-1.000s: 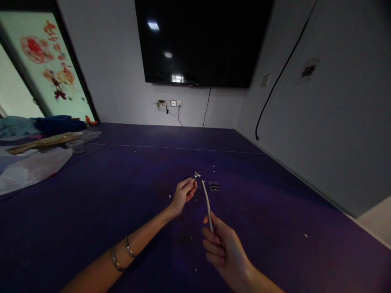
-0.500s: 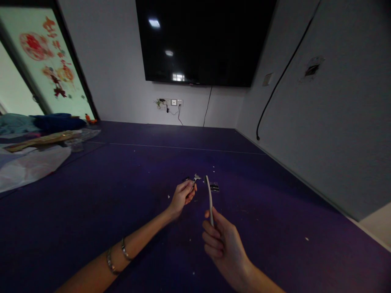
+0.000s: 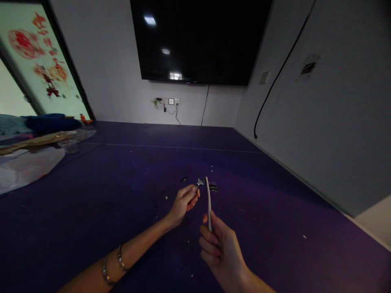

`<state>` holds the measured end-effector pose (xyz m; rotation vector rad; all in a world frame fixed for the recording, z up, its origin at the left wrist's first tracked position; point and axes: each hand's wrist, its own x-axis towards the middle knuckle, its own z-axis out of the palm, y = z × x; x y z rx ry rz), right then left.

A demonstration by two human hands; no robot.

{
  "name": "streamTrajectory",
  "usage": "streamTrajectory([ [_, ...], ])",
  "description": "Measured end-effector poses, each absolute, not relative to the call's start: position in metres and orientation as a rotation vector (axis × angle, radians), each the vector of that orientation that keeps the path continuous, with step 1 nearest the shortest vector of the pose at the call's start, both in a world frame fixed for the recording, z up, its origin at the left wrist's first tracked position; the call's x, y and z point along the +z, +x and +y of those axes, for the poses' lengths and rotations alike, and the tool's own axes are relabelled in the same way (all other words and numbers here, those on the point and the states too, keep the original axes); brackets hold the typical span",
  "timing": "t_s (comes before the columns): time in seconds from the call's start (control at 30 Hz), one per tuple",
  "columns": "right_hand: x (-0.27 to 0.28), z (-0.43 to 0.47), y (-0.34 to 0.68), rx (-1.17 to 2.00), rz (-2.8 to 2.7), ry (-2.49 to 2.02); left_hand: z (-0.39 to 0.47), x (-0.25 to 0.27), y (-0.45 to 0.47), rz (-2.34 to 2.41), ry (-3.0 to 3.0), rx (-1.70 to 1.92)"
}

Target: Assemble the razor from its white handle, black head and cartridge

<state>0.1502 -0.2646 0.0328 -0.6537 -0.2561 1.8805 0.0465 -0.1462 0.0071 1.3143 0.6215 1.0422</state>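
My left hand [image 3: 183,204] is closed around the handle of a small silver razor [image 3: 199,182], whose T-shaped head sticks out past the thumb. A pale, slim toothbrush [image 3: 209,200] stands nearly upright in my right hand [image 3: 222,246], its lower end wrapped by the fingers. The toothbrush head is close beside the razor head; whether they touch I cannot tell. Just behind the brush, a small clear pack with dark pieces [image 3: 213,186] lies on the purple surface [image 3: 122,203]. Farther left is a small black piece [image 3: 183,179].
White crumbs dot the surface. Plastic sheeting [image 3: 30,167], a brown flat piece [image 3: 39,140] and a blue cloth [image 3: 51,123] are heaped at the left. A television [image 3: 201,40] hangs on the back wall above sockets [image 3: 171,101]. A black cable [image 3: 281,73] runs down the right wall.
My left hand has brought the razor slightly right, closer to the toothbrush head. The black piece beside it shows more fully now. The whole view has shifted a little.
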Motion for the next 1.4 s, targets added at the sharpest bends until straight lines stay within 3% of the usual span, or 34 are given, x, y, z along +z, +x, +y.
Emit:
streamTrajectory([
  [1.2,0.031,-0.275,0.144,1.984,-0.215,-0.622,-0.157,0.004,0.051,0.616,1.247,1.117],
  [1.4,0.034,-0.273,0.144,1.857,-0.195,-0.628,-0.162,0.004,0.053,0.630,1.299,1.114],
])
